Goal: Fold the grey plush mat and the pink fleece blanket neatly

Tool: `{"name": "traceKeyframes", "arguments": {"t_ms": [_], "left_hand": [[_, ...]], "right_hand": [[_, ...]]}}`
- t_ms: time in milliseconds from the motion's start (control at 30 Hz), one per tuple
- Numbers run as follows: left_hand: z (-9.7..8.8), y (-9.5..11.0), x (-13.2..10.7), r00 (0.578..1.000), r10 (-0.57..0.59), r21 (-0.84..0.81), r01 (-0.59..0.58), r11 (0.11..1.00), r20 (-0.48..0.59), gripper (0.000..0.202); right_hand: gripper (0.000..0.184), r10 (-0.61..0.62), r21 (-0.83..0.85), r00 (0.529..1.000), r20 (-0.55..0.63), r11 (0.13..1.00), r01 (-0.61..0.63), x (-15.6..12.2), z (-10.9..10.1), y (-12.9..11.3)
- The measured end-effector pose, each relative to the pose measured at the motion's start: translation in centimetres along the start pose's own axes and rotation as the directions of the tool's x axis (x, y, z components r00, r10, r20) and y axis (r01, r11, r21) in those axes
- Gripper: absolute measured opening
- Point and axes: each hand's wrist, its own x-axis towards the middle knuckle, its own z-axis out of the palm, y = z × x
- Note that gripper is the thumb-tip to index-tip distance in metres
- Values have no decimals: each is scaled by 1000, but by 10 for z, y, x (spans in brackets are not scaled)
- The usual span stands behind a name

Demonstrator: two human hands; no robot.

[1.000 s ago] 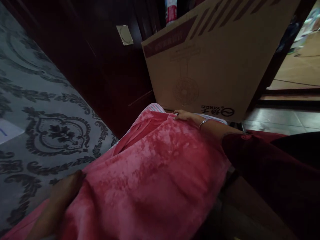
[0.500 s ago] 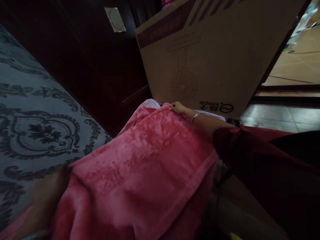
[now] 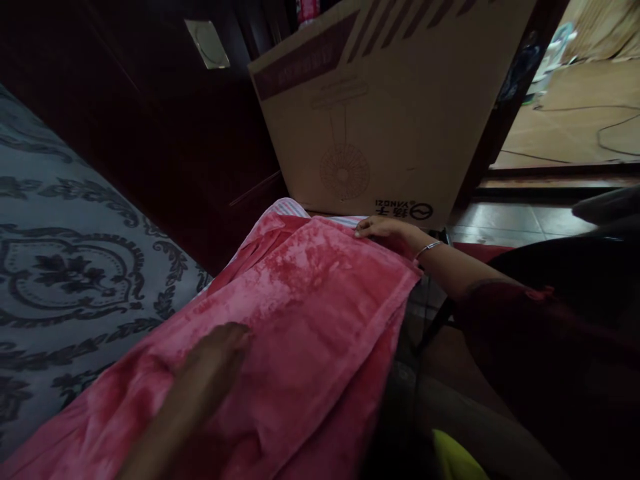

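Observation:
A pink plush blanket (image 3: 320, 307) lies folded in front of me, with striped white cloth (image 3: 295, 208) showing under its far edge. My right hand (image 3: 387, 229), wearing a silver bangle, is at the blanket's far right edge, its fingers closed on the fabric. Over the middle of the blanket is my left hand (image 3: 215, 357); motion blurs its fingers, so neither their grip nor firm contact can be made out.
A large cardboard box (image 3: 390, 147) with a fan drawing stands beyond the blanket. Dark wooden furniture (image 3: 200, 167) is at the back left, beside patterned grey wallpaper (image 3: 80, 267). A dark round seat (image 3: 565, 273) is at right; something yellow-green (image 3: 453, 460) shows below.
My left hand has moved from the blanket's left edge rightward over its middle. My right hand has shifted slightly right along the far edge. The blanket lies flatter, and the view has shifted.

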Motion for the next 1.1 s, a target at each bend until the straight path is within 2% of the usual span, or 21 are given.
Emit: {"name": "traceKeyframes", "arguments": {"t_ms": [100,200,300,467,667,800,933,1033,1100], "left_hand": [[26,41,-38,980,173,-23,-171,985,104,29],[42,62,-68,950,273,-35,-271,962,155,30],[47,67,-90,931,322,-18,-323,946,171,36],[51,67,-117,908,374,71,-392,917,188,48],[60,81,-120,898,371,200,-419,886,236,50],[63,86,-121,911,358,338,-409,848,204,48],[65,89,-124,927,349,382,-376,844,139,45],[53,97,-120,939,301,333,-342,879,168,43],[35,104,-115,952,233,237,-277,931,196,41]], "right_hand": [[39,21,-89,1000,19,996,-20,-17,1,2],[40,24,-162,998,63,987,-14,-33,2,4],[36,12,-192,999,48,981,-3,-46,5,5],[24,-31,-292,990,-136,956,-10,-55,11,6],[21,-21,-346,961,-275,935,-79,-59,15,6],[38,29,-380,944,-327,911,-159,-65,27,8],[55,42,-408,934,-354,892,-194,-63,36,1],[43,27,-425,929,-368,884,-194,-54,34,-19],[33,9,-430,920,-392,882,-192,-46,26,-38]]}}
